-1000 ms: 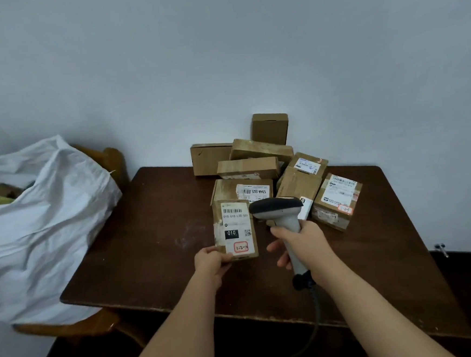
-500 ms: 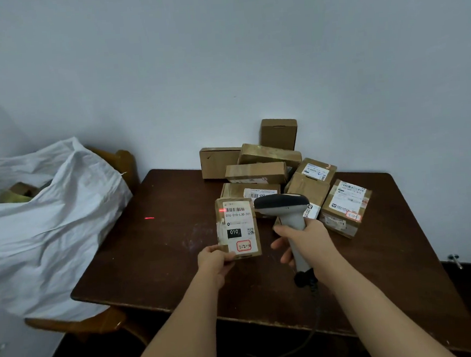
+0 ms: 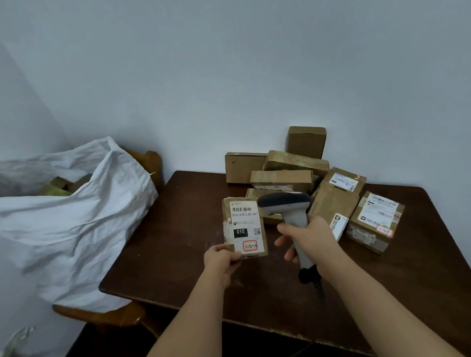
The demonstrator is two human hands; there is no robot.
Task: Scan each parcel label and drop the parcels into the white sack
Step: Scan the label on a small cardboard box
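Left hand point(image 3: 221, 259) gripping small labelled brown cardboard parcel point(image 3: 244, 228), right hand point(image 3: 308, 237) clenched around grey handheld scanner point(image 3: 286, 206); some parcels bagged in crumpled white sack point(image 3: 72, 233), about nine stacked on dark wooden worktop point(image 3: 177, 239).

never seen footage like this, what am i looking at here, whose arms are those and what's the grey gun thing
No machine here: these are a person's two bare arms, filmed by a wide-angle camera worn on their head, looking forward and down. That is why the arms reach in from the bottom of the picture.

The left hand pinches a small cardboard parcel by its lower corner, label facing the camera. The right hand grips a grey handheld barcode scanner, its head beside the parcel; its cable hangs off the table edge.

On the dark wooden table a pile of more parcels lies against the wall. To the left a white sack sits on a wooden chair, open at the top, with some boxes already inside.

The job is scanning each label, then dropping the parcel into that sack.
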